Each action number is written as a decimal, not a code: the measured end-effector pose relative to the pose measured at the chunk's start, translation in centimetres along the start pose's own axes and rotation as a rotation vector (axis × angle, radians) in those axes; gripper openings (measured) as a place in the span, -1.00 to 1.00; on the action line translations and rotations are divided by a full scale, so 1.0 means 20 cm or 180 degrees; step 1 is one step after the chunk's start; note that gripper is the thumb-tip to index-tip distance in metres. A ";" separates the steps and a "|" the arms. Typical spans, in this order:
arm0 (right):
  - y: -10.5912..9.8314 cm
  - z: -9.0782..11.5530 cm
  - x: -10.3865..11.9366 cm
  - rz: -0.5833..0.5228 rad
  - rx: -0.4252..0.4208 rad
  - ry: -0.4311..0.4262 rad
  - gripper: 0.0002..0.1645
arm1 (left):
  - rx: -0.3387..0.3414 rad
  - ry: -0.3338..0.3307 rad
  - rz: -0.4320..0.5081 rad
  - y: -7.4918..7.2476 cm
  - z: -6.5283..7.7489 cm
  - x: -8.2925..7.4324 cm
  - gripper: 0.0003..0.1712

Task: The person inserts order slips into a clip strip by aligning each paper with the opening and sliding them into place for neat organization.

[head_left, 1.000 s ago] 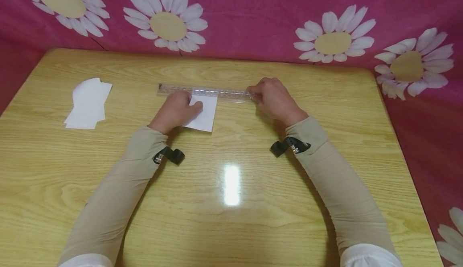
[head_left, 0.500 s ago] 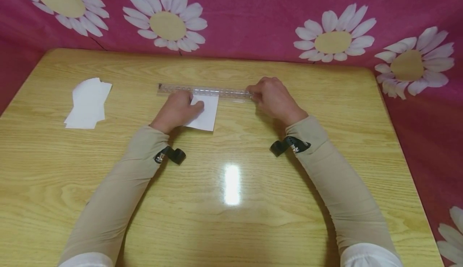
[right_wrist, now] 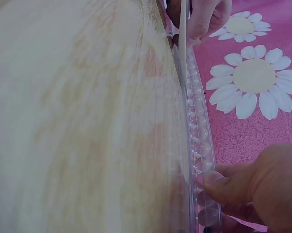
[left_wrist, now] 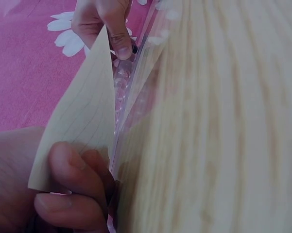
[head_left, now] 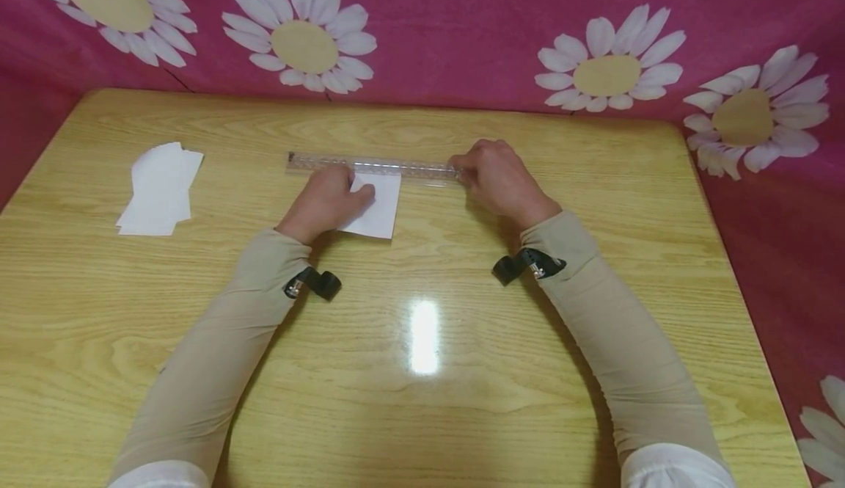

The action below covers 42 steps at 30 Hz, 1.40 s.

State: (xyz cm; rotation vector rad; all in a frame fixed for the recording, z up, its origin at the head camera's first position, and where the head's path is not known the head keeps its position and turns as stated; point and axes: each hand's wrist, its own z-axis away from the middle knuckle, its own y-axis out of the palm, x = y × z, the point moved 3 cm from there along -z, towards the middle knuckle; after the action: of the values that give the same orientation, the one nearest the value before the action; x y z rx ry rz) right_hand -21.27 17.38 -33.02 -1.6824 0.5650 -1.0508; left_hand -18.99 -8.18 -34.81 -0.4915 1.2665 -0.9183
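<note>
Left hand: curled, pinching and part-masking white paper sheet | right hand: pinching 3-o'clock end of clear ruler, along sheet's 12-o'clock edge | white paper pieces: left hand's 9 o'clock, apart | daisy-print cloth: 12 o'clock

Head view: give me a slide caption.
Left hand pinches a sheet at a clear ruler; right hand grips the ruler; a paper pile lies at left.
</note>
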 end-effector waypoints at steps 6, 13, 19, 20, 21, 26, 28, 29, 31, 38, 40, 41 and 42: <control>0.00 0.00 0.00 -0.0022 0.0004 0.0019 -0.61 | 0.0001 0.0010 0.0010 0.00 0.00 -0.01 -0.58; 0.00 0.00 0.00 -0.0007 0.0017 0.0026 -0.62 | 0.0014 -0.0013 -0.0009 0.00 0.00 -0.01 -0.59; 0.00 0.00 0.00 0.0012 0.0013 0.0036 -0.63 | 0.0014 -0.0030 -0.0017 0.01 0.00 -0.01 -0.59; 0.00 0.00 0.00 0.0014 0.0009 0.0034 -0.63 | 0.0011 -0.0016 -0.0013 0.01 0.00 -0.01 -0.59; 0.00 0.00 -0.01 0.0016 0.0006 0.0032 -0.64 | 0.0008 -0.0004 -0.0005 0.01 0.00 -0.01 -0.59; 0.00 0.00 0.00 0.0003 0.0000 0.0029 -0.63 | 0.0009 0.0025 0.0024 0.02 0.00 -0.02 -0.58; 0.00 0.00 0.00 -0.0009 0.0008 0.0042 -0.63 | 0.0016 0.0005 0.0017 0.02 0.00 -0.02 -0.59; 0.00 0.00 0.00 -0.0009 0.0009 0.0046 -0.63 | 0.0017 -0.0005 0.0008 0.02 0.00 -0.02 -0.60; 0.00 0.00 0.00 -0.0007 0.0008 0.0050 -0.63 | 0.0019 -0.0016 -0.0002 0.02 0.00 -0.02 -0.60; 0.00 0.00 0.00 0.0013 0.0000 0.0031 -0.63 | 0.0016 0.0000 -0.0005 0.03 -0.01 -0.03 -0.60; 0.00 0.00 0.00 0.0012 0.0002 0.0033 -0.62 | 0.0011 0.0009 0.0003 0.03 -0.01 -0.03 -0.59; 0.00 0.00 0.00 0.0011 0.0003 0.0035 -0.62 | 0.0013 0.0016 0.0000 0.03 -0.01 -0.03 -0.59; 0.00 0.00 0.00 0.0010 0.0002 0.0031 -0.61 | 0.0012 0.0018 -0.0004 0.03 -0.01 -0.03 -0.58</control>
State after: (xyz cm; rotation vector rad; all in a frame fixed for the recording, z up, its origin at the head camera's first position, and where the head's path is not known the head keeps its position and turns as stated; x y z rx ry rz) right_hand -21.33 17.43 -33.07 -1.6761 0.5735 -1.0574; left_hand -18.97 -7.34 -34.93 -0.4872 1.2695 -0.9236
